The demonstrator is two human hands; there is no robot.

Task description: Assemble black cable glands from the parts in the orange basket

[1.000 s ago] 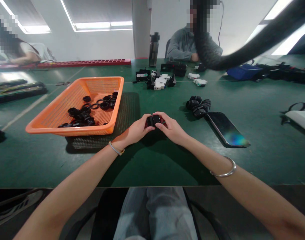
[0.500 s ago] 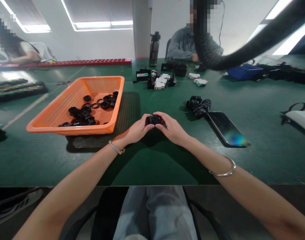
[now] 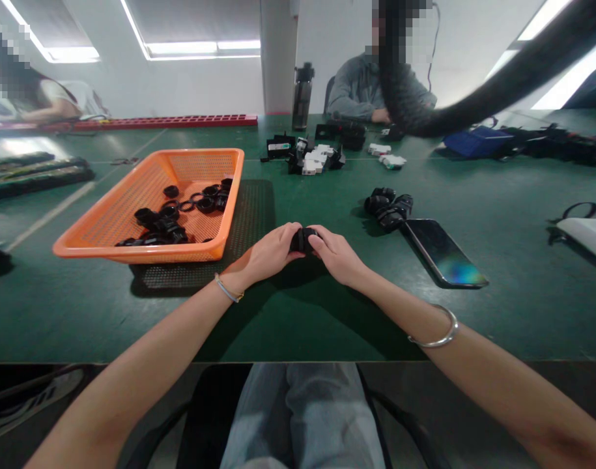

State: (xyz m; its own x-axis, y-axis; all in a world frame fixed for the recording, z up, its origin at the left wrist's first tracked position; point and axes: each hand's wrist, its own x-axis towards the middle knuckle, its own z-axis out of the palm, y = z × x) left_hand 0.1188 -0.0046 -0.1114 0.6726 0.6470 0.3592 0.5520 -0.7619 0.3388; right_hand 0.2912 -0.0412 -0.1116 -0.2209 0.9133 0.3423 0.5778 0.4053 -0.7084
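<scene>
Both hands meet near the middle of the green table (image 3: 327,326), a little way in from its near edge. From the head camera, the left hand (image 3: 268,254) has its fingers curled around one end of a small black plastic fitting (image 3: 303,240), and the right hand (image 3: 337,255) pinches the other end with thumb and fingertips, so both are closed on the same piece, held just above the tabletop. Whether its two halves are fully joined cannot be told, as the fingers cover most of it.

Toward the left edge sits an orange basket (image 3: 131,251) on a dark mesh mat (image 3: 249,221), with a good number of loose black rings and nuts (image 3: 165,221) lying in it. To the right of the hands, a small cluster of black fittings (image 3: 388,205) lies beside a phone (image 3: 444,253). Judging by these, only a handful look put together and far more parts wait in the basket, so the work seems early on

Across the far edge a person in a grey top (image 3: 361,88) sits behind a dark bottle (image 3: 301,96)
</scene>
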